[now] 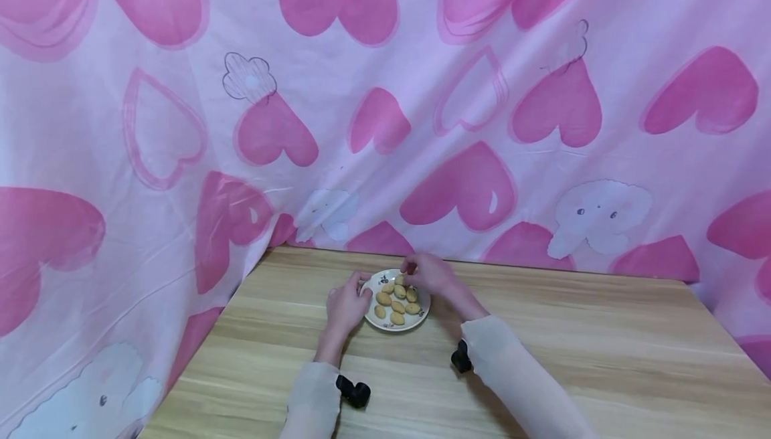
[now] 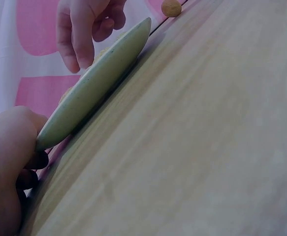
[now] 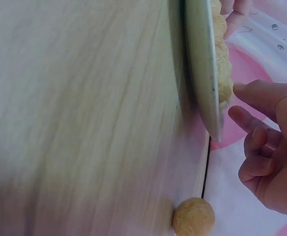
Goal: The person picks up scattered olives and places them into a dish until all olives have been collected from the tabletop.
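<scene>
A small white plate (image 1: 375, 320) with dark printed marks holds several tan oval walnuts (image 1: 397, 306). At its left edge my left hand (image 1: 348, 304) grips the rim, thumb on top and fingers beneath; the left wrist view shows the same hand (image 2: 8, 152) at the plate's edge (image 2: 91, 93). My right hand (image 1: 430, 274) is over the plate's far right side, close to a walnut (image 1: 400, 280). From the right wrist, the right hand (image 3: 276, 142) has its thumb and forefinger apart, their tips right beside the walnuts (image 3: 223, 69), with the other fingers loosely bent.
A single walnut (image 3: 193, 217) lies on the wooden table (image 1: 572, 352) beyond the plate, hidden in the head view. Behind the table hangs a pink cloth (image 1: 373, 178) with hearts. Black wrist cameras (image 1: 354, 392) sit at both cuffs.
</scene>
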`<state>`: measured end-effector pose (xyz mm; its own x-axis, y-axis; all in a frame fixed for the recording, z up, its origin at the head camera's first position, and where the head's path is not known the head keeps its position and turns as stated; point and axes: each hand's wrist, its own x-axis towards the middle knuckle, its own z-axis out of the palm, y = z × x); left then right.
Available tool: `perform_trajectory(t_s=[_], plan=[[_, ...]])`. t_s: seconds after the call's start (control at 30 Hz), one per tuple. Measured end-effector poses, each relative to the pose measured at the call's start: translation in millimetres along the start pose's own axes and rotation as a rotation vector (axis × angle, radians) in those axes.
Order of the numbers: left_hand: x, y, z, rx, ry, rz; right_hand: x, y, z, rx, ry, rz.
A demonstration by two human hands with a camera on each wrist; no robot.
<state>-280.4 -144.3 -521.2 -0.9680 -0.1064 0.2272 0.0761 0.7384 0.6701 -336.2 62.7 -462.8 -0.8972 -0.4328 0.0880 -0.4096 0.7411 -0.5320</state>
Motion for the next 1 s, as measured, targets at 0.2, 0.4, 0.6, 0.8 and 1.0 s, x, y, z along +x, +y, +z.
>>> perform_trajectory(t_s=[0.2,0.4,0.6,0.8,1.0], plan=[[0.3,-0.3,1.0,-0.006,0.000,-0.006,-12.4,2.4,-10.2,-0.046,0.022,0.025],[1.6,0.2,0.6,-0.006,0.008,-0.012,-24.2,4.3,-20.9,-0.085,0.049,0.024],[1.3,0.5,0.1,-0.004,0.006,-0.009,-36.1,7.6,-27.9,-0.077,0.058,0.039],[0.7,1.5,-0.5,-0.003,-0.006,-0.016,-47.9,16.1,-33.1,-0.081,0.056,0.037],[0.3,1.6,-0.9,-0.006,-0.009,-0.020,-59.3,24.2,-38.1,-0.082,0.053,0.029]])
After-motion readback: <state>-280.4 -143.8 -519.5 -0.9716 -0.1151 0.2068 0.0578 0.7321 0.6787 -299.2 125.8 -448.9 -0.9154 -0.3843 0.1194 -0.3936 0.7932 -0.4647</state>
